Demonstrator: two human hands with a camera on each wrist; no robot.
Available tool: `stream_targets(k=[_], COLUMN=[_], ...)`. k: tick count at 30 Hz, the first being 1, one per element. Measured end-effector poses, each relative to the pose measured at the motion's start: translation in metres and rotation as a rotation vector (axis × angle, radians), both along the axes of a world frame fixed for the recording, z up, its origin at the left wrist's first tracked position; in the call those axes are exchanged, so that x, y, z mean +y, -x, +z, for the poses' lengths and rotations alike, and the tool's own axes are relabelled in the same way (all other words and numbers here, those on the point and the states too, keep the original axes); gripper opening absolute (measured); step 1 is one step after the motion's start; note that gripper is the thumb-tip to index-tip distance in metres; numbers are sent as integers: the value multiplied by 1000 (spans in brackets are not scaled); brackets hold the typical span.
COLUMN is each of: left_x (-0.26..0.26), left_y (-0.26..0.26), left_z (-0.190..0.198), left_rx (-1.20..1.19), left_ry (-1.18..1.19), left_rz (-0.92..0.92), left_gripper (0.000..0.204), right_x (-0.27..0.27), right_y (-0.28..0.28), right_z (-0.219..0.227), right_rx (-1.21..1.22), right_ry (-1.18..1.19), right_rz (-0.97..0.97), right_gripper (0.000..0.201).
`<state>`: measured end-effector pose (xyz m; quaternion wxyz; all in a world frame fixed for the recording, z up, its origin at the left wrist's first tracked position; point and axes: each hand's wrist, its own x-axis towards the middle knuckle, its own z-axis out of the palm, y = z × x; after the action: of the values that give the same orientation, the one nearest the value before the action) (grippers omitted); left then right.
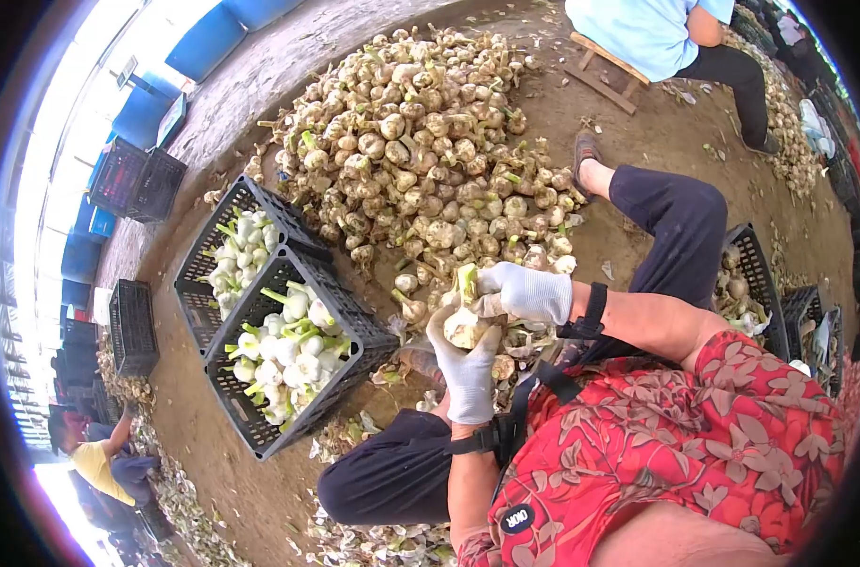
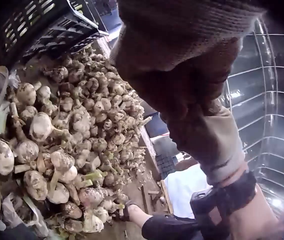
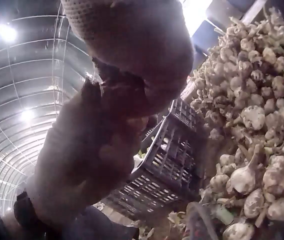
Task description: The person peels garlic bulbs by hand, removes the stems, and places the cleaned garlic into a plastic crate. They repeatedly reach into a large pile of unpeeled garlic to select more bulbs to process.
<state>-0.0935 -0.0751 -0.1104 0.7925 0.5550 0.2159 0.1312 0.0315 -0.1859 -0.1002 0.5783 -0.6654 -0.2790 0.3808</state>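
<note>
In the head view a garlic bulb (image 1: 465,328) with a short green stem (image 1: 467,282) sits in my gloved left hand (image 1: 466,370), fingers and thumb curled round it. My gloved right hand (image 1: 528,293) pinches at the stem and the top of the bulb from the right. In the left wrist view both gloves meet, my left hand (image 2: 182,40) dark in front. The right wrist view shows my right hand (image 3: 89,160) against the other glove (image 3: 137,45); the bulb is mostly hidden there.
A large heap of untrimmed garlic (image 1: 411,142) lies ahead. Two black crates (image 1: 250,425) of cleaned white bulbs (image 1: 293,354) stand at the left, another crate (image 1: 763,274) at the right. One person sits on a wooden stool (image 1: 608,71); another in yellow is at far left.
</note>
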Motion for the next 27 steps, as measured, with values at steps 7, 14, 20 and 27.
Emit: stream_targets(k=[7, 14, 20, 27], left_x=[-1, 2, 1, -1], left_y=[-1, -1, -4, -5], left_z=[9, 17, 28, 37], left_rx=[22, 28, 135, 107], left_ry=[-953, -1024, -1188, -1266], left_rz=[114, 99, 37, 35], left_gripper=[69, 66, 65, 59], right_x=[-1, -20, -1, 6], right_y=[11, 7, 9, 9], right_z=[-3, 11, 20, 14], right_rx=[-523, 67, 67, -178], right_ry=[323, 79, 195, 342], right_rz=[-45, -109, -180, -259], right_gripper=[27, 34, 30, 27])
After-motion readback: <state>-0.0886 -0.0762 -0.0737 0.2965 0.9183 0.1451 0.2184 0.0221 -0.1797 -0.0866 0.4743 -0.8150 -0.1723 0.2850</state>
